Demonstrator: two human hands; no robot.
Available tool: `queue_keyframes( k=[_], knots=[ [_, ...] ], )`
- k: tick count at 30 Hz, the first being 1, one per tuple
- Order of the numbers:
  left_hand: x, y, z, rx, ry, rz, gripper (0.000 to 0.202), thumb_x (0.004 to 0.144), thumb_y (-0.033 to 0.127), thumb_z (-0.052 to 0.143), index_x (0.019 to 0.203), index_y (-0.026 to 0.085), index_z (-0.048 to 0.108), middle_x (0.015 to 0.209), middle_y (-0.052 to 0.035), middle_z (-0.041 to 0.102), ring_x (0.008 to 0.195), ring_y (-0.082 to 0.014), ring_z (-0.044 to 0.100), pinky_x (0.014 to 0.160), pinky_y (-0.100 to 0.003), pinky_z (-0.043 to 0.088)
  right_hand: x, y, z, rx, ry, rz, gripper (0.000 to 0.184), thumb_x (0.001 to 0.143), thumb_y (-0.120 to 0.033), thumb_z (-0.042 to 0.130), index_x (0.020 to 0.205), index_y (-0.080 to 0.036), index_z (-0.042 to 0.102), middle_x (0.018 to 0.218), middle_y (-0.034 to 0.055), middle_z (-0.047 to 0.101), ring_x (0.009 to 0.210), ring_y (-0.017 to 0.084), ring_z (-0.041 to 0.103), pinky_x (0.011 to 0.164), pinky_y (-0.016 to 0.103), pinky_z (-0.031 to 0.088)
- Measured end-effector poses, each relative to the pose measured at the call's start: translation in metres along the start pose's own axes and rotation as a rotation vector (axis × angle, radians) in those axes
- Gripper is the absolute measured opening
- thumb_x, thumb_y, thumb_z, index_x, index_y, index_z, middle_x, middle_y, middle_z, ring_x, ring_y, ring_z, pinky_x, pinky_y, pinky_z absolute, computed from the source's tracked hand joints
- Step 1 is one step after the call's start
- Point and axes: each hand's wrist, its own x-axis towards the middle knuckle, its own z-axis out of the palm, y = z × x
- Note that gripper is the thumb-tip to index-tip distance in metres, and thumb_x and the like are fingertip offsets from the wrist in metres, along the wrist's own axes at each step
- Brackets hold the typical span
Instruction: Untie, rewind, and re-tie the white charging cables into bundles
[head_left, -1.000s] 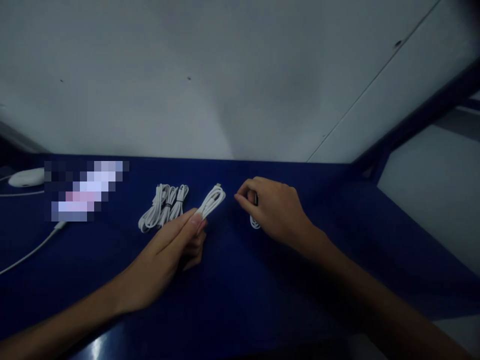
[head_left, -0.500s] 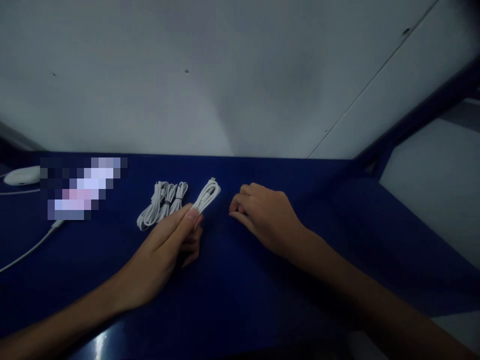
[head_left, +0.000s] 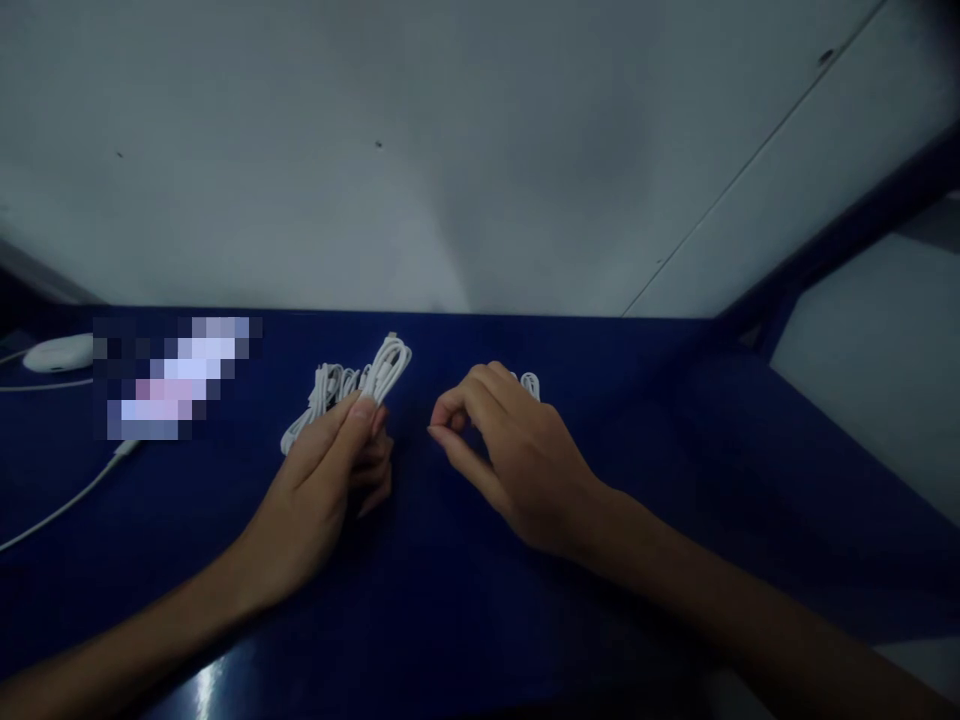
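My left hand (head_left: 330,470) is closed on a folded white cable (head_left: 387,366), whose looped end sticks up past my fingertips. Just behind and left of it lie tied white cable bundles (head_left: 324,396) on the dark blue table (head_left: 450,600). My right hand (head_left: 510,455) hovers to the right with thumb and forefinger curled into a pinch; whether anything is in them is not visible. Another white cable coil (head_left: 529,384) peeks out behind my right knuckles.
A white rounded device (head_left: 58,352) with a cord lies at the far left. A white cable (head_left: 67,498) runs over the left of the table. A blurred patch sits left of the bundles. A grey wall stands behind; the table's right edge drops off.
My left hand has moved the folded cable up and left, close to the tied bundles. My right hand has lifted and shifted left, uncovering the coil behind it.
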Motion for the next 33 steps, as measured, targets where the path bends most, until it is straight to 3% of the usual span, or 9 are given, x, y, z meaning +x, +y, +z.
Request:
queue_keyframes(
  k=[8, 18, 25, 33],
  knots=[
    [-0.002, -0.003, 0.003, -0.028, -0.021, -0.062, 0.045, 0.111, 0.059, 0.061, 0.085, 0.023, 0.051, 0.071, 0.0055, 0.038, 0.057, -0.0119, 0.034, 0.048, -0.021, 0.041, -0.005, -0.005, 0.001, 0.14, -0.03, 0.029, 0.01, 0.113, -0.013, 0.059, 0.105, -0.017, 0.063, 0.1, 0.0062, 0.07, 0.09, 0.019, 0.059, 0.073, 0.033, 0.051],
    [-0.006, 0.0, 0.004, -0.007, -0.022, -0.046, 0.045, 0.112, 0.058, 0.059, 0.085, 0.023, 0.05, 0.07, 0.0061, 0.035, 0.057, -0.0118, 0.033, 0.048, -0.021, 0.04, -0.006, -0.005, 0.003, 0.172, -0.051, 0.031, 0.012, 0.113, -0.014, 0.057, 0.104, -0.017, 0.064, 0.101, 0.0066, 0.07, 0.091, 0.019, 0.058, 0.076, 0.034, 0.051],
    [-0.015, -0.002, 0.009, 0.079, -0.114, -0.085, 0.047, 0.112, 0.063, 0.056, 0.088, 0.023, 0.05, 0.074, 0.0053, 0.036, 0.062, -0.0127, 0.034, 0.052, -0.022, 0.041, -0.005, -0.004, 0.003, 0.173, -0.04, 0.043, 0.012, 0.114, -0.017, 0.057, 0.104, -0.017, 0.064, 0.101, 0.007, 0.07, 0.092, 0.02, 0.058, 0.075, 0.034, 0.049],
    [-0.019, -0.004, 0.009, 0.107, -0.163, -0.133, 0.047, 0.112, 0.066, 0.053, 0.092, 0.024, 0.053, 0.075, 0.0051, 0.039, 0.063, -0.0134, 0.033, 0.053, -0.024, 0.039, -0.007, -0.005, 0.012, 0.062, 0.091, -0.024, 0.015, 0.115, -0.018, 0.057, 0.104, -0.015, 0.067, 0.095, 0.007, 0.07, 0.087, 0.02, 0.061, 0.071, 0.033, 0.051]
  ],
)
